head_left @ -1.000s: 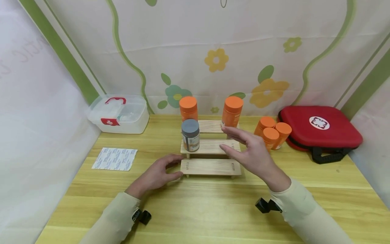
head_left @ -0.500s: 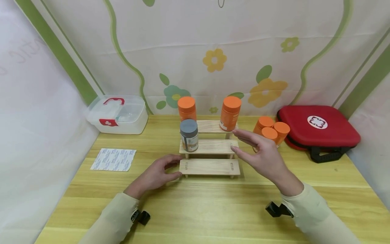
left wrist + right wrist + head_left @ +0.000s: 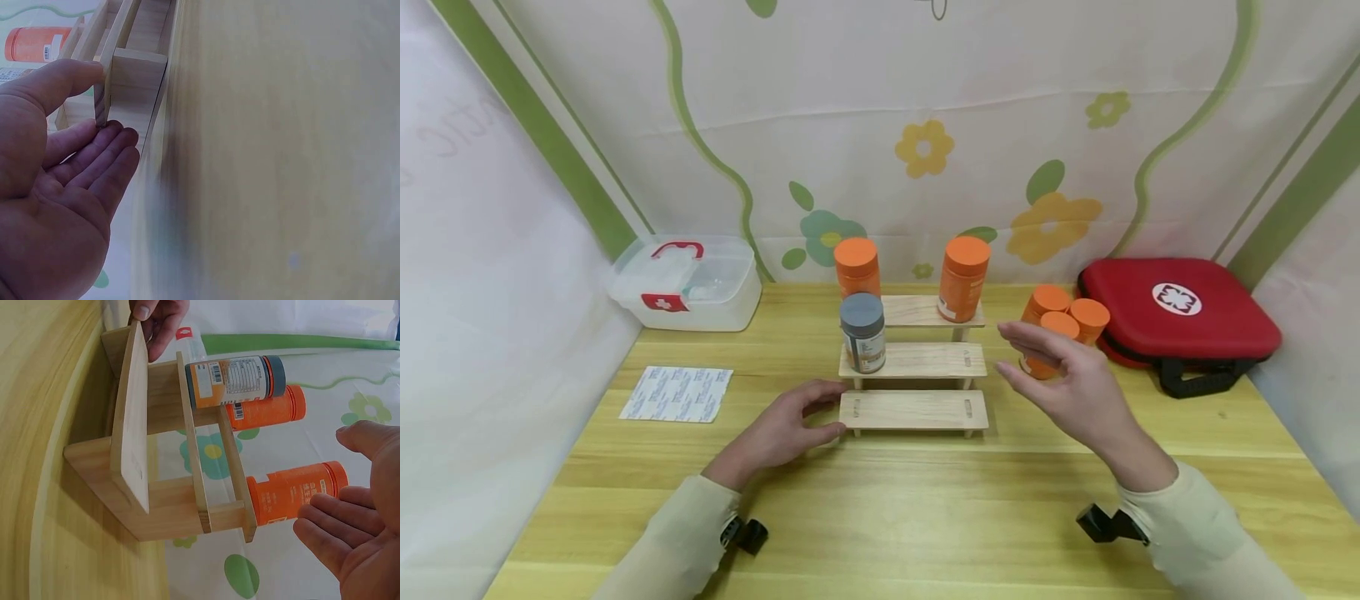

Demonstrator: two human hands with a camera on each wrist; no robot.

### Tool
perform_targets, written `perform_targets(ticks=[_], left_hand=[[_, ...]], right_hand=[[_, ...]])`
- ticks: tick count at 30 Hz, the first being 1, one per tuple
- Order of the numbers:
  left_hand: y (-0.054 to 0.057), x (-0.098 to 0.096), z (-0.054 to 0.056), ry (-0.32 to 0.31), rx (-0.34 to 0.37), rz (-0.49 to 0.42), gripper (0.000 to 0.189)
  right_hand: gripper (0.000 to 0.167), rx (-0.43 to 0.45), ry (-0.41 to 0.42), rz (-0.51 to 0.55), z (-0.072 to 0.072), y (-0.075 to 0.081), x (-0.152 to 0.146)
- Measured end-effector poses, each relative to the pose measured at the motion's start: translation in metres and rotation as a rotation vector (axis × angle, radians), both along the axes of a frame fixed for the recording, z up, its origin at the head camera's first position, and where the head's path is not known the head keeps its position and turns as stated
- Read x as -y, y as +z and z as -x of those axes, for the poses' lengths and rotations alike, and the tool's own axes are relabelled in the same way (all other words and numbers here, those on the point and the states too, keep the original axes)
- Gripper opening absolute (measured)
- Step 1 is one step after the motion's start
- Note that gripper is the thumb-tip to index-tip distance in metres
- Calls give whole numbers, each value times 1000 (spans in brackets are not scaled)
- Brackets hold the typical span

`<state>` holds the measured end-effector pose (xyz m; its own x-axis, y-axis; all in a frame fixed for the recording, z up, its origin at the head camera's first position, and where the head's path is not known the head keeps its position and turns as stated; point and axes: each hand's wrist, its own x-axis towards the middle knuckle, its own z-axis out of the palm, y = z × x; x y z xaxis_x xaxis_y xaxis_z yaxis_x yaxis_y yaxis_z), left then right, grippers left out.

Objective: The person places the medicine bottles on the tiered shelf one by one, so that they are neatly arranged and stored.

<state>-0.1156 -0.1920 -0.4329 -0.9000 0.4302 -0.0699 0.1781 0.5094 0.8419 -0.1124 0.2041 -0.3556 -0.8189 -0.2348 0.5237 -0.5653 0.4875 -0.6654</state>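
Observation:
A three-step wooden rack [image 3: 917, 410] stands on the table. My left hand [image 3: 784, 429] pinches the left end of its lowest step, thumb on one face and fingertips at the other, as the left wrist view shows. A grey-capped bottle [image 3: 862, 333] stands at the left of the middle step. On the top step are an orange bottle [image 3: 857, 265] at the left, partly hidden behind the grey-capped one, and another orange bottle [image 3: 962, 279] at the right. My right hand [image 3: 1078, 392] holds nothing, fingers extended, in the air right of the rack.
Three orange bottles [image 3: 1088, 319] cluster behind my right hand, beside a red first-aid case [image 3: 1187, 312] with a black handle. At the left are a clear plastic first-aid box [image 3: 730, 292] and a flat white printed sheet [image 3: 677, 394]. A patterned curtain [image 3: 820, 125] closes the back.
My right hand has drawn away to the right from the orange bottle on the top step, which stays in place. The left hand has kept its hold on the rack.

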Motion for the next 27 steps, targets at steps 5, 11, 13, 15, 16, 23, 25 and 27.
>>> perform_targets(ticks=[5,11,13,15,16,23,25,27], left_hand=[[2,-1,0,3,4,8,58],[2,-1,-1,-1,-2,8,58],[2,-1,-1,3,3,6,58],[1,-1,0,0,-4,10,58],[1,-1,0,-2,-7,11,58],[1,-1,0,7,-7,24,58],[1,-1,0,7,-3,26,59],[1,-1,0,9,5,20,59]], right_hand=[[57,-6,-11,-3,-3,-4,-8],[55,24,-65,-21,-6,-10,-21],[54,31,-80,-22,-7,-11,-25],[54,34,-94,-22,-8,-13,-29],[54,33,-101,-22,-8,-14,-32],[51,65,-161,-34,-12,-17,-47],[51,75,-177,-37,-12,-18,-50],[50,86,-191,-36,-11,-20,-54]])
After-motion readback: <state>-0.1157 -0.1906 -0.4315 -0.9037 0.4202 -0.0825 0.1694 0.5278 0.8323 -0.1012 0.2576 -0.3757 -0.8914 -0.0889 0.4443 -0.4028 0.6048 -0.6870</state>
